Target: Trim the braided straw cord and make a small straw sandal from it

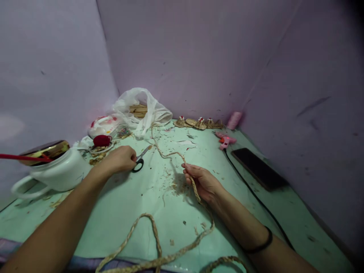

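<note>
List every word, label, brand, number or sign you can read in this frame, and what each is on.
None can be read.
Pink glue gun: a small patch on its body, too small to tell whether it is lettering.
White mug: faint marks on its side, too blurred to make out.
Phone: dark screen, no text visible.
Scissors and braided cord: no visible lettering.

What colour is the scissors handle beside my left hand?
The handle is black, shown in the head view.
</note>
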### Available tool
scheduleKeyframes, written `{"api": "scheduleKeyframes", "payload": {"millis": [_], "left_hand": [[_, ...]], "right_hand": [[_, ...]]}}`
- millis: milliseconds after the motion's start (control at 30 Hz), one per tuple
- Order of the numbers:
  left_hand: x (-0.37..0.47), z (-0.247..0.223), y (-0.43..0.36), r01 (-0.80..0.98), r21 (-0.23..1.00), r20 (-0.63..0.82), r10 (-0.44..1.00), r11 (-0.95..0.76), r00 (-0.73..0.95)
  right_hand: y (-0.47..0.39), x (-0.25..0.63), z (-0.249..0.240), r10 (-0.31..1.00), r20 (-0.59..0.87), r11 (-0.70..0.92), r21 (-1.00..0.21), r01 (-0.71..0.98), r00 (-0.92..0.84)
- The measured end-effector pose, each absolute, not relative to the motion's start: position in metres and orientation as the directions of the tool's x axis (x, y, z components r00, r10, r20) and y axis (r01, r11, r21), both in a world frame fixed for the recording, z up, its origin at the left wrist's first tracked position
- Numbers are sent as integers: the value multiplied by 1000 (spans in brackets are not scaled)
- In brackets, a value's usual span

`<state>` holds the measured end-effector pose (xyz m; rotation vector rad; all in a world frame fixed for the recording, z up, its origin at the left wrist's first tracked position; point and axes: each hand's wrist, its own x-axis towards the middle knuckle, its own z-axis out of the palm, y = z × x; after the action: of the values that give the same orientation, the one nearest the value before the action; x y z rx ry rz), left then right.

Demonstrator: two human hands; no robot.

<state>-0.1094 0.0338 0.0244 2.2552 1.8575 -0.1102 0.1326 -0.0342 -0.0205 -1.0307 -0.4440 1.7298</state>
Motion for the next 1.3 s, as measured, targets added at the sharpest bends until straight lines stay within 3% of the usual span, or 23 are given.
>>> {"api": "scheduleKeyframes", "payload": {"millis": [67, 367, 600, 733, 867, 1033, 1200, 1267, 1300], "left_hand": [[-114, 18, 35, 989, 34, -159, 976, -146, 149], [-111, 15, 36, 994, -68, -88, 993, -88, 82], [-118, 12, 41, 991, 7, -73, 988, -132, 133], [-117, 8, 44, 996, 62, -47, 997, -58, 61], [-119, 12, 44, 977, 213, 0, 1000, 2, -2], [-120, 27, 39, 828, 558, -37, 999, 46, -30], [-105, 32, 27, 382, 923, 15, 998, -38, 65], [-94, 29, 19, 312, 943, 72, 987, -114, 142], [-88, 27, 15, 377, 910, 107, 975, -176, 196]], "right_hand": [[-35, 132, -19, 897, -433, -404, -711, -576, -95], [-40, 132, -14, 921, -368, -377, -764, -524, -126], [-39, 134, -16, 923, -370, -370, -779, -505, -106], [-38, 135, -17, 922, -373, -371, -781, -503, -102], [-38, 135, -18, 924, -368, -366, -778, -510, -102], [-38, 134, -16, 929, -361, -348, -784, -514, -79], [-40, 132, -14, 937, -349, -315, -802, -507, -30], [-40, 133, -15, 941, -339, -302, -808, -507, -20], [-39, 133, -15, 942, -335, -295, -810, -507, -12]]}}
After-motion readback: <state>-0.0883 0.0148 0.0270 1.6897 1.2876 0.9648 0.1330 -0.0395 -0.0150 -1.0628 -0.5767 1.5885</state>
